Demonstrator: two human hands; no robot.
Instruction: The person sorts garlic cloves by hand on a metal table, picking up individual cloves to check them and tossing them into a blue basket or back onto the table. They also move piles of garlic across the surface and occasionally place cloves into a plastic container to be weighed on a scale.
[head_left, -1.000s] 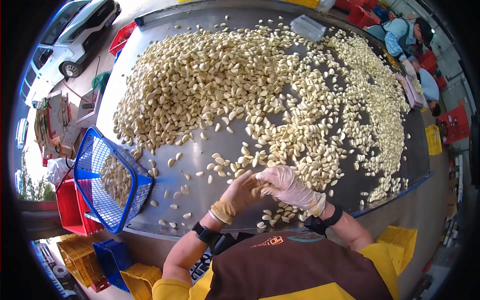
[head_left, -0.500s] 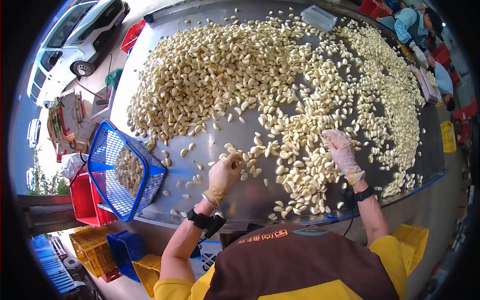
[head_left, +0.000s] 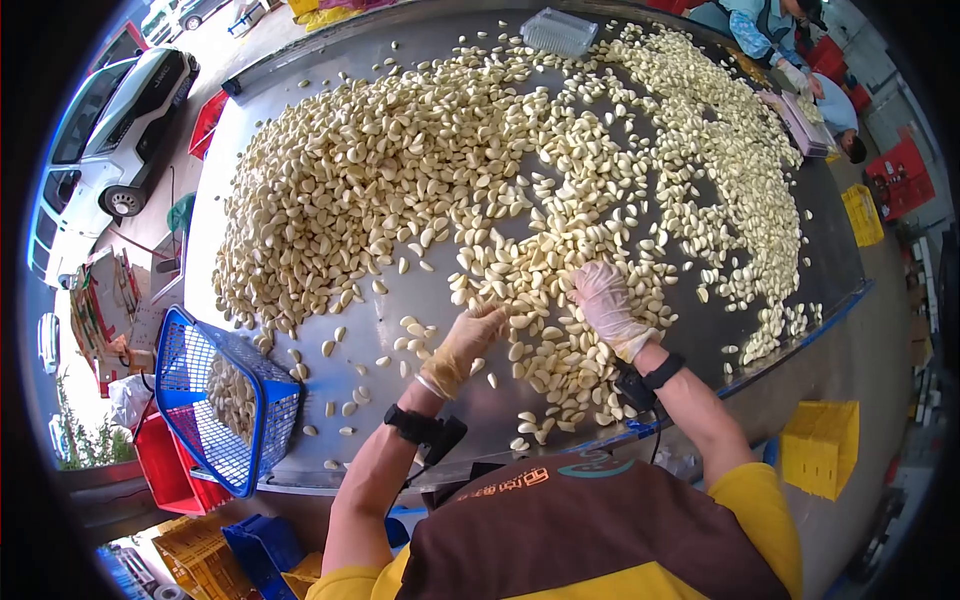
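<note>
Peeled garlic cloves (head_left: pixel 330 190) lie in a large heap on the metal table (head_left: pixel 378 325), with a looser band running toward my body. My left hand (head_left: pixel 468 350), in a thin glove, has its fingers pinched together at the edge of that band; whatever is in the pinch is hidden. To its right, my gloved right hand (head_left: pixel 610 308) rests among the cloves with fingers curled and close together, their tips partly hidden. At the table's left corner a blue plastic basket (head_left: pixel 262 425) leans tilted, garlic cloves (head_left: pixel 232 398) inside it.
A clear plastic box (head_left: pixel 558 32) lies at the far edge. Smaller cloves (head_left: pixel 740 170) spread along the right side. A co-worker in a patterned sleeve (head_left: pixel 750 35) works at the far right near a pink tray (head_left: pixel 800 125). Crates, red (head_left: pixel 170 460) and yellow (head_left: pixel 820 450), stand around the table.
My view has shifted, so the table appears farther left. My right hand has come in toward my left hand over the loose cloves. The left hand has reached slightly rightward to the band's edge.
</note>
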